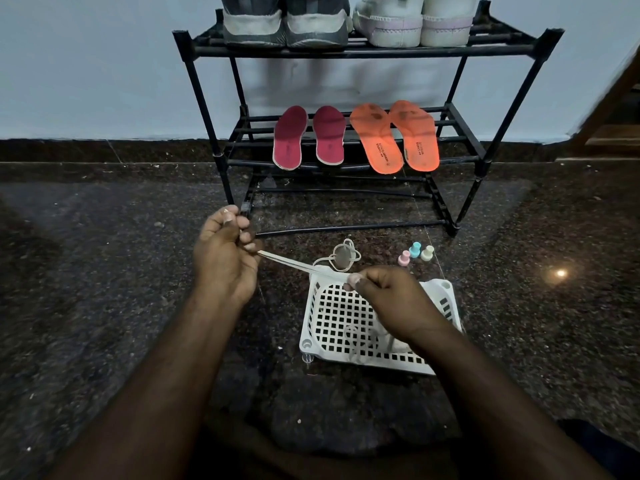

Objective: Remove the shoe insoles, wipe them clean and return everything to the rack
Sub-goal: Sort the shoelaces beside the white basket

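Both hands pinch one lace, stretched taut above the floor.
Left hand [225,251] and right hand [391,299] grip the lace [304,268], probably a shoelace; insoles [356,138] lie straight ahead on the rack [540,46], lengthwise toward the wall.

A pale flat lace [304,267] is stretched taut between the two hands. The left hand [225,252] grips one end in curled fingers [239,223]; the right hand [391,296] pinches the other end over a white perforated basket [332,327] on the dark stone floor [104,271]. Just beyond the right fingers lies a coiled lace [341,256], and further right three small pastel pegs [415,252]. Beyond both hands stands a black rack [346,51]: two maroon insoles [308,136] and two orange insoles [394,136] on its middle shelf, grey shoes [284,26] and white shoes [412,26] on top.
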Available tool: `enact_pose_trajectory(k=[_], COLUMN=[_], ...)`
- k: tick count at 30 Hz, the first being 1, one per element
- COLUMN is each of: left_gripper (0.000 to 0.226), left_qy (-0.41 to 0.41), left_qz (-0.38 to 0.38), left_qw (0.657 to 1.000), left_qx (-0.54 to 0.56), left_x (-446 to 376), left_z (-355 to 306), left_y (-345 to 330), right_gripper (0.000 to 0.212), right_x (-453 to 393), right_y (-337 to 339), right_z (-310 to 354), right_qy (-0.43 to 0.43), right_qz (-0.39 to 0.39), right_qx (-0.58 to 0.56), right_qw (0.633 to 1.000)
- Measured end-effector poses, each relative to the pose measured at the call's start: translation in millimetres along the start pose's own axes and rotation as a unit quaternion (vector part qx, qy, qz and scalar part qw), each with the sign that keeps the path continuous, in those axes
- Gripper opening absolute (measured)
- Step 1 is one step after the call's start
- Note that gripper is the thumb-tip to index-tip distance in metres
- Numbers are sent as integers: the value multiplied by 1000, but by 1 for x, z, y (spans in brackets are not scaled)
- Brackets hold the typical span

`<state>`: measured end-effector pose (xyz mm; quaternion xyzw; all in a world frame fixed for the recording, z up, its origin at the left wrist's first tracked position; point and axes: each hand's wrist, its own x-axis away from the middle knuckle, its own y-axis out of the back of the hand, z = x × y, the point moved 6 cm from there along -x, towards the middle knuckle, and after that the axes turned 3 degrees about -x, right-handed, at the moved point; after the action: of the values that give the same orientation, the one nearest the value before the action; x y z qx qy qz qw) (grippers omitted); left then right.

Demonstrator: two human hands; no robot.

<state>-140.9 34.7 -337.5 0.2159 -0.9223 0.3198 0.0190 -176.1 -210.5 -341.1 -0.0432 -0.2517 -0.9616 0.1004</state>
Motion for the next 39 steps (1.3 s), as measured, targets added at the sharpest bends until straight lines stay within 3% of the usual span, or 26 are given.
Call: enact_pose_trajectory(k=[3,6,8,11,14,18,22,25,32,35,37,39], left_gripper=[20,15,13,14,13,14,15,11,3,2,9,16], left_qy=[-54,-97,-83,-16,8,-21,-75,-69,-45,-54,-75,-48], left_qz=[-27,6,104,272,320,292,185,130,87,93,128,204], left_qw=[996,968,921,824,773,760,703,672,611,614,673,760], left_qx=[-69,-233,-367,-497,-547,-580,-682,-726,-785,-782,-725,-615], left_x=[-8,-3,14,46,58,45,17,8,-4,4,12,26], left_z=[-13,-19,-5,40,60,45,29,29,30,30,29,36], left_y=[11,3,-21,-49,-52,-43,-18,-8,14,4,-8,-24], right_gripper=[31,36,33,26,23,20,17,14,12,12,11,9], right_x=[-2,-4,-3,-2,-4,-3,-7,-9,-7,-6,-6,-6], right_y=[14,18,10,-1,-7,-1,35,53,66,54,41,27], right_z=[-8,-4,3,13,14,12,-3,-8,-9,-5,-2,2], right_qy=[-24,-8,17,60,76,58,14,4,-4,12,22,29], right_qz=[-23,-50,-52,-48,-33,-10,-45,-93,-129,-100,-73,-51], right_qx=[22,94,97,110,87,60,22,0,-4,17,23,33], right_qw=[999,994,994,991,993,996,999,996,992,995,997,998])
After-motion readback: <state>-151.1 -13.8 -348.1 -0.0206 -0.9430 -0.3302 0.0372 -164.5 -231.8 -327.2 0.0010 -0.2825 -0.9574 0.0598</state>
